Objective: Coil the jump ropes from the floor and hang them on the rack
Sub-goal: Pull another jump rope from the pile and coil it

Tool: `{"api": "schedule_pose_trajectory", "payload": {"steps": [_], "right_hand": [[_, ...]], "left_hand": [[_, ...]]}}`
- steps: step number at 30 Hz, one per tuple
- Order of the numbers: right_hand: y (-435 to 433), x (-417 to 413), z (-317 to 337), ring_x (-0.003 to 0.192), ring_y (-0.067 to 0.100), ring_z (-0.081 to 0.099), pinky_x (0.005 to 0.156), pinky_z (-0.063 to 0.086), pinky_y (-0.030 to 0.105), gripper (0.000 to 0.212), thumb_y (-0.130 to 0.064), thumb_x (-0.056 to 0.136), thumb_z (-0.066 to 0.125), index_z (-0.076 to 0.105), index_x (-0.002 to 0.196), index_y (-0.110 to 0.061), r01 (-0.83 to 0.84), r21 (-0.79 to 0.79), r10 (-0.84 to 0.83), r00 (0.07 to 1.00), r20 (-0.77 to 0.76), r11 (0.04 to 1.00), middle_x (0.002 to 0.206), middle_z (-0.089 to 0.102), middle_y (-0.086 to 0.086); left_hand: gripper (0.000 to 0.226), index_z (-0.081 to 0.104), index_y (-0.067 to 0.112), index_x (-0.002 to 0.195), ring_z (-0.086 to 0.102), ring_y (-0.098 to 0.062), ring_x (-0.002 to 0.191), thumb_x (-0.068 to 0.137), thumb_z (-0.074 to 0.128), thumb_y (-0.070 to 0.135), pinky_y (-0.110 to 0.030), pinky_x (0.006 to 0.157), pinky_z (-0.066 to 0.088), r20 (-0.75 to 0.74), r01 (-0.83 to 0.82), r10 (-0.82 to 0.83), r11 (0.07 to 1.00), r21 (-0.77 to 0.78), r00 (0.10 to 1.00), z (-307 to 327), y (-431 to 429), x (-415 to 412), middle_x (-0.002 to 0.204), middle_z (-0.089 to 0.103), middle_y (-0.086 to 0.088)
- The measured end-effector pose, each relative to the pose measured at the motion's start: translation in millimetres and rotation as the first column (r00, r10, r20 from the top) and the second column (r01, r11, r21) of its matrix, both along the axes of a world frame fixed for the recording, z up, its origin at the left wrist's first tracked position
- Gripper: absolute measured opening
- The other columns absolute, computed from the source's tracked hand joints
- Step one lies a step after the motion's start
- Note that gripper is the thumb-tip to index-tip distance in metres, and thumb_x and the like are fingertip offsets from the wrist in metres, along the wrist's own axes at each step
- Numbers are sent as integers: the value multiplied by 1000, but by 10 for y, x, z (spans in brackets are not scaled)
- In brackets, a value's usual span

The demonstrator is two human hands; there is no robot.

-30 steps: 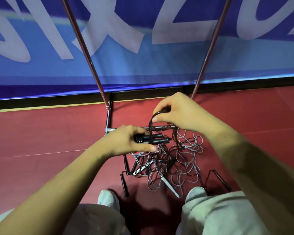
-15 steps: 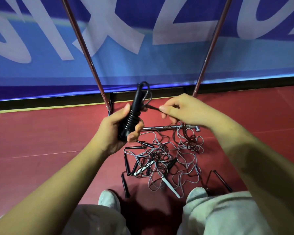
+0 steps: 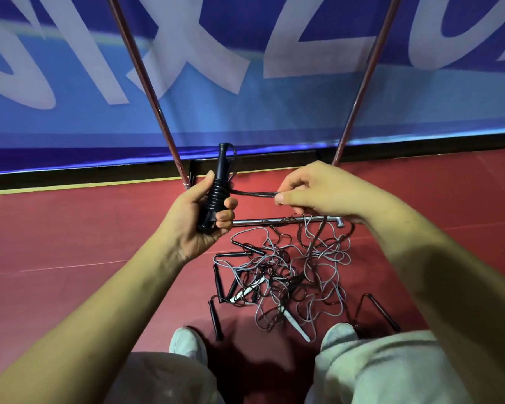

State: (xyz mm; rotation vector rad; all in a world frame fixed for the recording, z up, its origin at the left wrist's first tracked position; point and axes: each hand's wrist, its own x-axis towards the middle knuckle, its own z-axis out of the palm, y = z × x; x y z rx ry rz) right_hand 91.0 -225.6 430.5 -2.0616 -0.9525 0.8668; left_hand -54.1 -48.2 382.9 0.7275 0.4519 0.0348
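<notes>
Gripping a black jump-rope handle (image 3: 216, 193) in our left hand (image 3: 187, 228), long axis pointing up toward the banner (image 3: 274, 112), we pinch its cord (image 3: 254, 194) with our right hand (image 3: 324, 193), above the rope tangle (image 3: 283, 275) on the floor (image 3: 70, 234).

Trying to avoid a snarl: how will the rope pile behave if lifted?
Probably floppy: the rope pile lies in loose loops on the floor. It would likely come up as a clump, since grey and dark strands cross each other. The cord pinched by the right hand runs down into it, so pulling may drag others.
</notes>
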Motion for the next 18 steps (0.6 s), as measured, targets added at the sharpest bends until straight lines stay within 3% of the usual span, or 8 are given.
{"api": "schedule_pose_trajectory", "payload": {"steps": [2,7,9,12,14,15,16,18], "right_hand": [[5,-36,68,44,4,38,45,31,16,13,-26,87,72,75,87,-13,-56,-7,56,998,12,998,48,51,-10],[29,-142,120,47,2,38,49,29,17,10,-23,84,75,78,87,-13,-138,18,137,989,63,990,53,53,-10],[56,-161,108,52,4,41,51,32,22,8,-21,83,76,78,84,-14,-134,30,130,987,97,991,58,58,1],[94,-169,76,55,10,44,53,33,26,5,-20,82,75,77,80,-16,-125,30,119,981,152,992,65,63,16],[117,-191,46,51,9,42,49,32,25,7,-21,82,75,77,77,-16,-126,1,124,976,181,992,58,59,8],[126,-201,37,50,8,42,49,33,25,7,-22,81,76,77,77,-16,-119,2,116,976,186,993,55,58,3],[133,-198,34,50,7,45,50,36,24,8,-23,80,77,77,77,-16,-103,23,97,979,177,994,57,61,3],[132,-154,27,54,7,50,54,39,23,11,-26,78,80,78,76,-16,-55,79,42,987,154,995,64,68,6]], "left_hand": [[32,53,15,111,44,-14,47,91,55,40,-21,45,38,-43,11,-5,991,136,999,-24,7,21,69,52,-6],[29,51,8,101,52,-22,52,88,65,30,-23,46,44,-164,66,15,876,478,986,-25,-7,11,77,60,-14],[24,53,6,103,57,-18,49,93,64,24,-18,41,41,-211,126,24,733,669,977,-19,-20,3,75,66,-13],[18,61,14,103,61,-13,51,91,70,24,-18,46,44,-262,267,-72,416,869,963,-35,6,-5,68,67,-1],[21,63,22,104,63,-15,55,87,73,29,-23,55,49,-321,354,-178,202,913,930,-49,32,-21,73,66,2],[20,64,24,105,61,-14,54,88,72,31,-24,56,49,-349,387,-227,148,910,909,-48,31,-33,75,66,2],[16,64,24,106,57,-14,52,92,68,30,-24,55,48,-357,411,-283,160,898,890,-36,19,-51,74,65,2],[8,65,26,104,52,-15,51,97,62,27,-26,51,45,-296,426,-397,295,855,869,-6,-26,-90,72,62,-5]]}}
